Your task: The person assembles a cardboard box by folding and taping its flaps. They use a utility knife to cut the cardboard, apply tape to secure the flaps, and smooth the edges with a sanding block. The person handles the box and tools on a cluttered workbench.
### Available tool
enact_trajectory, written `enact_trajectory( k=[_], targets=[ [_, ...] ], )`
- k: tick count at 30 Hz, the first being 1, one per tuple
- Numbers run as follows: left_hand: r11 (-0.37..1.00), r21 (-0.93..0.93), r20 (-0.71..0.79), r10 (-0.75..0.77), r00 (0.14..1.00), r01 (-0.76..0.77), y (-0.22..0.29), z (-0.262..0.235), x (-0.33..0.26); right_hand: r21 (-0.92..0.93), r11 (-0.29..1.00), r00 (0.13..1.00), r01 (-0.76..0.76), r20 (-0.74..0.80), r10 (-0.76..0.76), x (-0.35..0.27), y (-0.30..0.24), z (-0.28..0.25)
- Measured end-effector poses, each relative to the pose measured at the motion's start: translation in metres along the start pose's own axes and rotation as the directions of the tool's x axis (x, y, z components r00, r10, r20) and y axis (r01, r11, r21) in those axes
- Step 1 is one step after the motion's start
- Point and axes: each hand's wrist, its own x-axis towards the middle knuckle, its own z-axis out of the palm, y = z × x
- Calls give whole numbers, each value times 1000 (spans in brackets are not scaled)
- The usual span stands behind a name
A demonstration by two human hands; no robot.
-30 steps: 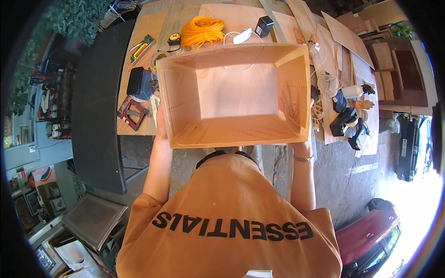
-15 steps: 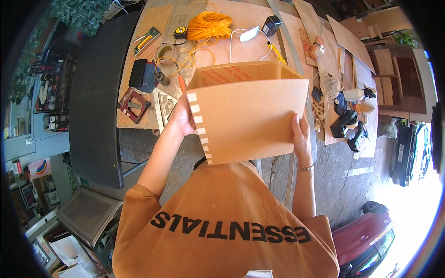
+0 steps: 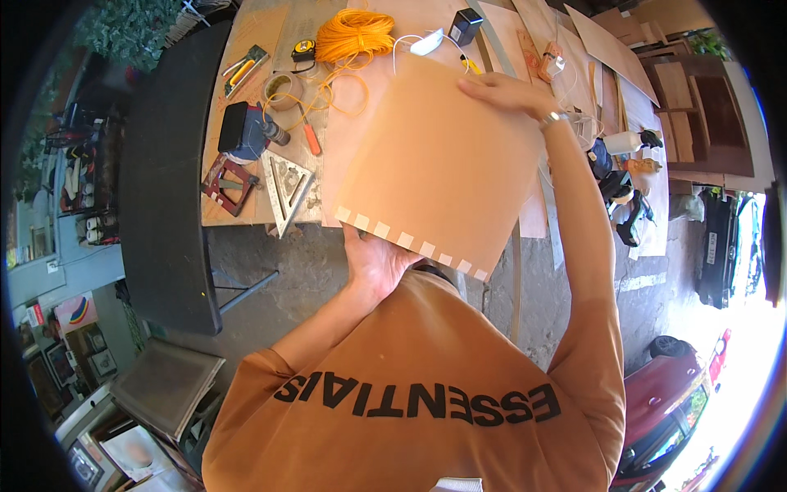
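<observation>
A tan wooden box (image 3: 438, 160) is held up in front of my chest, one broad flat panel facing me. Along its lower edge runs a row of pale finger joints, slanting down to the right. My left hand (image 3: 377, 261) supports that jointed edge from below, its fingers partly hidden behind the box. At the upper right edge, my right hand (image 3: 507, 92) grips the panel with its thumb on the face and other fingers mostly out of sight. The inside of the box is hidden. A metal set square (image 3: 286, 190) lies on the workbench left of the box.
The wooden bench (image 3: 270, 25) carries orange cord (image 3: 355, 34), a tape measure (image 3: 303, 51), a tape roll (image 3: 283, 88), an orange-handled tool (image 3: 312, 141) and a dark red clamp (image 3: 230, 185). A white bottle (image 3: 625, 143) and power tools sit on the right. A black tabletop (image 3: 168, 180) stands left.
The box has turned, so its jointed edge went from the left side to the bottom. My left hand moved down beneath it; my right hand moved up to the top right edge.
</observation>
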Motion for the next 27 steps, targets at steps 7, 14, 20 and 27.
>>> enact_trajectory(
  k=[7,14,20,27],
  targets=[
    [987,-97,-92,122,988,-131,-31,-37,19,-33,996,982,80,174,-73,70,-1,35],
    [984,-135,-114,100,988,-115,-34,-65,29,-96,991,993,92,84,-84,88,15,58],
    [930,331,-258,-70,964,156,-5,-90,-20,-273,909,635,316,-651,-416,-34,0,114],
    [-302,746,657,190,729,-594,-5,-34,-13,-92,987,722,134,-673,-161,-180,-14,250]
  ],
)
